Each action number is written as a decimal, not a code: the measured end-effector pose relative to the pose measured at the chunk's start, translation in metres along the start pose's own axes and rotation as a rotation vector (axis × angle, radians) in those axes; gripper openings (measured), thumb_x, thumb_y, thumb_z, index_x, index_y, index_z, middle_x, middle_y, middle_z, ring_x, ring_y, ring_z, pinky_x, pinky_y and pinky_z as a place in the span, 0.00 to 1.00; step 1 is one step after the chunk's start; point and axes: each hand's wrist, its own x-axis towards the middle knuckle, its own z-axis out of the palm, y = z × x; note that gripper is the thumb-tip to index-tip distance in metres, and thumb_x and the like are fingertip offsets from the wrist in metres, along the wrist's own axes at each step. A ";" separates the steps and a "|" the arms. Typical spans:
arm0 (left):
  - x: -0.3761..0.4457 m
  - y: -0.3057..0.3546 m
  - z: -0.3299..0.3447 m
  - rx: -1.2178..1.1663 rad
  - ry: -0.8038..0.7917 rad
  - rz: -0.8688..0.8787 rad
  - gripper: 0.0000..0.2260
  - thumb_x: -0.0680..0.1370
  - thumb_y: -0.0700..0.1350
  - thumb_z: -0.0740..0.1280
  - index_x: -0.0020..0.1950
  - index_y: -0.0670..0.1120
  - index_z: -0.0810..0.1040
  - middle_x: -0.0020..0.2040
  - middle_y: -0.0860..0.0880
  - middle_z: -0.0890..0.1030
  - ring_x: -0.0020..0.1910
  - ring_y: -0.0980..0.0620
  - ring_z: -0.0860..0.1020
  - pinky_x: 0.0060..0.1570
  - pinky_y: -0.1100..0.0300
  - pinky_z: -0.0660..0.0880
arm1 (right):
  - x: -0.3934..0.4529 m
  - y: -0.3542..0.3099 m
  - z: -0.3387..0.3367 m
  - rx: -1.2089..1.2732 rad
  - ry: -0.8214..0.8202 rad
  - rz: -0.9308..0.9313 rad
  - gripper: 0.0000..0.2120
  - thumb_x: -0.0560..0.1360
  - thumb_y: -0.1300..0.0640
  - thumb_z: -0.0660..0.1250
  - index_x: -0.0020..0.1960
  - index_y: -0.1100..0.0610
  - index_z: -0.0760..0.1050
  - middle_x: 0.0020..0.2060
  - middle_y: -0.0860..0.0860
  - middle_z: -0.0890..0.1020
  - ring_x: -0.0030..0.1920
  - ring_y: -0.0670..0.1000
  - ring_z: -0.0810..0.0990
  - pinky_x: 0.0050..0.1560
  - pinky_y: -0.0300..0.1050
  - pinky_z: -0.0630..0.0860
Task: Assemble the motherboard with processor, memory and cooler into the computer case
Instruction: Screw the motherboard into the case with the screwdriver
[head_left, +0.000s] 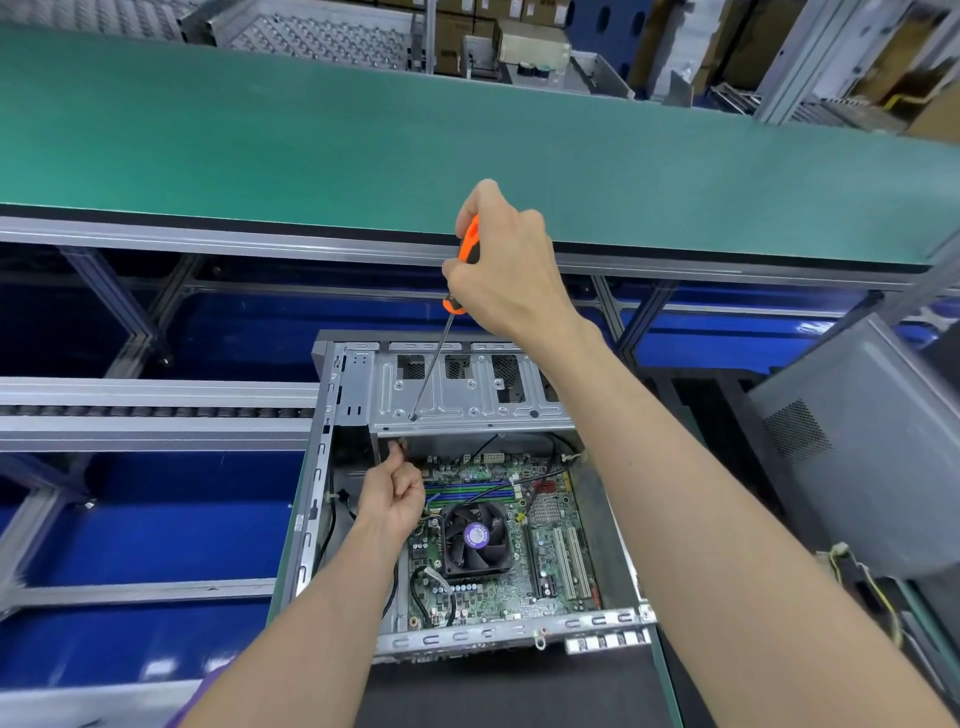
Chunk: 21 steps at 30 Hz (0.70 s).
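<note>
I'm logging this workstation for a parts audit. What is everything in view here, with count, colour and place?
computer case: one, grey metal, open, centre foreground on the bench
motherboard: one, green, lying inside the case
cooler fan: one, black with a purple label, on the motherboard
memory slots: a row, blue and green, beyond the fan
drive cage: one, silver, at the case's far end
screwdriver: one, orange and black handle, tip on the drive cage
conveyor belt: one, green, across the back
second case: one, grey, at right
left hand: fingers curled at the case's far left corner; what they hold is unclear
right hand: grips the screwdriver handle
</note>
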 end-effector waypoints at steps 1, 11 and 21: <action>0.000 0.000 0.000 0.000 -0.008 -0.003 0.09 0.84 0.38 0.59 0.49 0.44 0.77 0.26 0.53 0.62 0.18 0.58 0.56 0.15 0.66 0.57 | 0.001 0.000 -0.001 -0.015 0.006 -0.006 0.11 0.69 0.61 0.64 0.49 0.56 0.65 0.35 0.55 0.75 0.38 0.56 0.72 0.33 0.47 0.64; 0.002 0.001 -0.004 0.069 -0.015 0.008 0.09 0.84 0.39 0.58 0.48 0.46 0.76 0.24 0.54 0.57 0.17 0.57 0.55 0.15 0.65 0.54 | 0.003 0.004 -0.005 0.001 -0.089 0.027 0.13 0.70 0.62 0.64 0.51 0.55 0.64 0.38 0.56 0.76 0.41 0.58 0.74 0.33 0.45 0.63; -0.002 0.001 -0.002 0.134 -0.045 -0.037 0.12 0.85 0.40 0.57 0.43 0.48 0.73 0.23 0.53 0.57 0.17 0.57 0.55 0.15 0.64 0.52 | 0.003 -0.005 -0.003 0.027 -0.097 -0.034 0.14 0.69 0.63 0.63 0.52 0.55 0.64 0.36 0.57 0.75 0.37 0.58 0.72 0.34 0.48 0.71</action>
